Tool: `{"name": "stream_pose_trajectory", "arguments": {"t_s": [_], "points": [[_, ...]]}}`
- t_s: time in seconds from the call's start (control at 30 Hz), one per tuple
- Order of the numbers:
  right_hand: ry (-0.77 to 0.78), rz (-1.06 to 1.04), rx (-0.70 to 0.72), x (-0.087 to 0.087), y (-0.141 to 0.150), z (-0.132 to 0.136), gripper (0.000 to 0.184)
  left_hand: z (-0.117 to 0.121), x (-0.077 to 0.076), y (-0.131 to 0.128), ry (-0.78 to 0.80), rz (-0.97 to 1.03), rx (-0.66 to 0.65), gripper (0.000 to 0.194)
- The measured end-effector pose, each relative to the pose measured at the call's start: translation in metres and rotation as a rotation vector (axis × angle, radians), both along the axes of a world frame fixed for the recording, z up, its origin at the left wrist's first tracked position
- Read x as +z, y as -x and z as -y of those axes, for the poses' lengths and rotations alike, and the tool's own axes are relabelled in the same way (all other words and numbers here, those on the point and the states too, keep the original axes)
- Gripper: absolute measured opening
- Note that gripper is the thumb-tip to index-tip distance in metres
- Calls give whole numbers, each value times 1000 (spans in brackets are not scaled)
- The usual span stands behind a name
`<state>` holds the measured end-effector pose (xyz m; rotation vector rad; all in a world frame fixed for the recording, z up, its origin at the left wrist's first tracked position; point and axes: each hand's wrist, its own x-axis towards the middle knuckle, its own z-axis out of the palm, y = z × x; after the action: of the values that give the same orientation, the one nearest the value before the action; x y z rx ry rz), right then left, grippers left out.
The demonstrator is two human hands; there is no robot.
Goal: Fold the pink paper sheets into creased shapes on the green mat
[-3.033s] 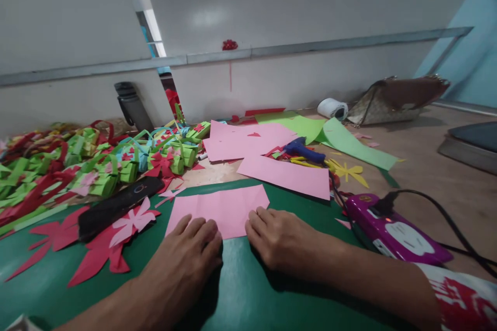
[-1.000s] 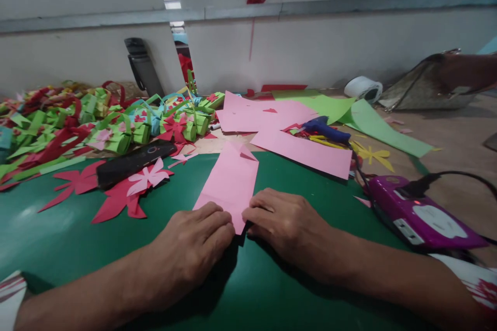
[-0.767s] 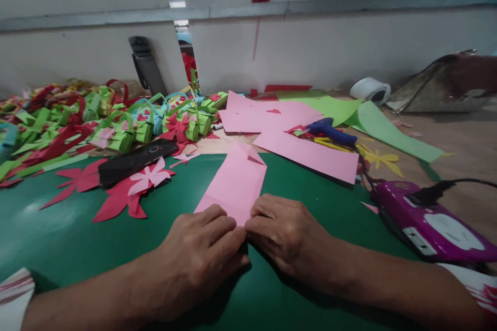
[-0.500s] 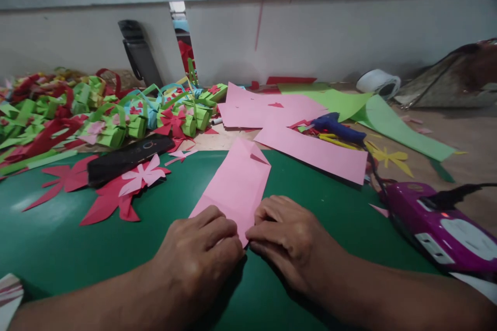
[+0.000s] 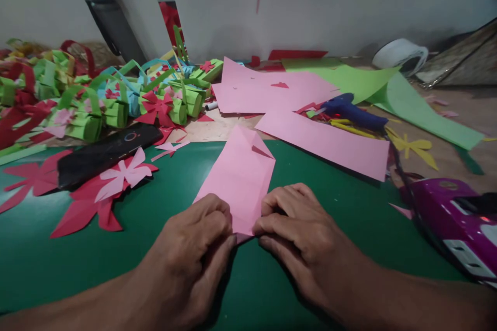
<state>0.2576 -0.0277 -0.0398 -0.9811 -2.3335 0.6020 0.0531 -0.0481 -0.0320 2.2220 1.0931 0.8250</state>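
Observation:
A strip of pink paper (image 5: 236, 173) lies lengthwise on the green mat (image 5: 155, 269), with creases along its sides and a folded, raised flap at its far end. My left hand (image 5: 194, 248) pinches the near left corner between thumb and bent fingers. At the near right corner, my right hand (image 5: 298, 232) grips the paper's edge the same way. A short stretch of the near edge shows between the two thumbs, bent slightly up. The fingertips partly cover both corners.
Behind lie pink sheets (image 5: 322, 145), a blue glue gun (image 5: 355, 111) and green paper (image 5: 427, 108). On the right sits a purple power strip (image 5: 450, 222). A black phone (image 5: 108, 155), paper flowers (image 5: 126, 173) and several small green paper baskets (image 5: 116, 111) crowd the left.
The view has tilted down and come closer. My left thumb has shifted along the near edge, baring more of it between my hands. Both hands still hold the pink paper.

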Motion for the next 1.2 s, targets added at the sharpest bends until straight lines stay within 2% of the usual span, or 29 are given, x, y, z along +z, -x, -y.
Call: {"name": "stream_pose_trajectory", "arguments": {"t_s": [0.47, 0.6, 0.9, 1.2], "points": [[-45, 41, 10, -3, 2, -1, 21, -12, -4, -2, -5, -24, 98, 22], [-147, 47, 11, -6, 1, 1, 21, -12, -5, -2, 6, -24, 91, 24], [-531, 128, 31, -10, -2, 5, 28, -11, -7, -2, 24, -12, 102, 24], [-568, 171, 49, -12, -4, 7, 29, -11, -9, -2, 1, -5, 110, 23]]}}
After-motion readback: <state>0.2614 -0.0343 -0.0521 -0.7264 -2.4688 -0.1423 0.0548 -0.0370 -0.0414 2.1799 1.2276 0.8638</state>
